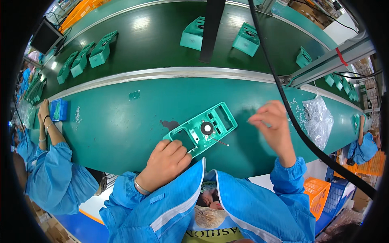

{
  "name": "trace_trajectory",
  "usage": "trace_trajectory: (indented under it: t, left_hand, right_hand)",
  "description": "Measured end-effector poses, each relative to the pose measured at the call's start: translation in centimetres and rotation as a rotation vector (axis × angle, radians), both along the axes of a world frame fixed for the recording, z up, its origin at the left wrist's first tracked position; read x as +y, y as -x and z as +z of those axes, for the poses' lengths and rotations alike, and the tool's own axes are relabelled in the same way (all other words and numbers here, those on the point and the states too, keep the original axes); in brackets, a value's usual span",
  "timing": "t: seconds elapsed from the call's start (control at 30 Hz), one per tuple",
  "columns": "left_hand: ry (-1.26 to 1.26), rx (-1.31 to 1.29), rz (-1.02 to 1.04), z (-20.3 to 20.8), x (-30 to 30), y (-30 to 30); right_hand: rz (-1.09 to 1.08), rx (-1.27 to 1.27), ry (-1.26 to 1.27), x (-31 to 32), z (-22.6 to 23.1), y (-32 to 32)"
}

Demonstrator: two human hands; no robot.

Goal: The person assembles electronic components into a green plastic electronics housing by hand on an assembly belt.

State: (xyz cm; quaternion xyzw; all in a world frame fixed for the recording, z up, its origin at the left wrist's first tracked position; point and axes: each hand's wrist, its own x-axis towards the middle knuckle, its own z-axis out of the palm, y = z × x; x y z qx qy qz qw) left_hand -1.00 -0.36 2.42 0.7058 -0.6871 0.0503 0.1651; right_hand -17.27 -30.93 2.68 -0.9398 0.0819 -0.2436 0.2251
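Observation:
On the green bench lies a green plastic housing (192, 139), its open inner side facing up. A round black speaker (206, 128) with a white centre sits in it, and a short cable with a small plug trails off the near edge. My left hand (168, 158) is closed over the housing's near left end and grips it. Apart from the housing, my right hand (272, 123) is raised to its right, thumb and fingertips pinched together. Something tiny may be between those fingertips, but I cannot make it out.
Beyond a metal rail runs a dark green conveyor (154, 44) carrying several green housings (246, 39). A clear plastic bag (318, 121) lies at the right beside scattered small white pieces. A black cable (300, 121) hangs across the right side. Co-workers' arms (48, 121) reach in at the left near a blue bin (58, 109).

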Motion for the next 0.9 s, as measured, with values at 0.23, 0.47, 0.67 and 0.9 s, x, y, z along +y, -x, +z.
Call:
trace_trajectory:
  t: [0.23, 0.47, 0.67, 0.9]
  left_hand:
    - [-0.017, -0.011, -0.018, -0.4, 0.3, -1.0]
    - [-0.01, -0.007, -0.021, -0.4, 0.4, -1.2]
    - [-0.025, -0.005, -0.02, -0.4, 0.5, -1.2]
    - [-0.039, -0.008, -0.025, -0.4, 0.4, -1.1]
  right_hand:
    - [0.483, 0.14, -0.253, 5.0, 0.3, -5.3]
    - [0.545, 0.189, -0.206, 5.1, -0.2, -6.4]
    - [0.585, 0.19, -0.112, 5.2, 0.5, -6.8]
    - [0.57, 0.157, 0.015, 6.2, 2.4, -6.7]
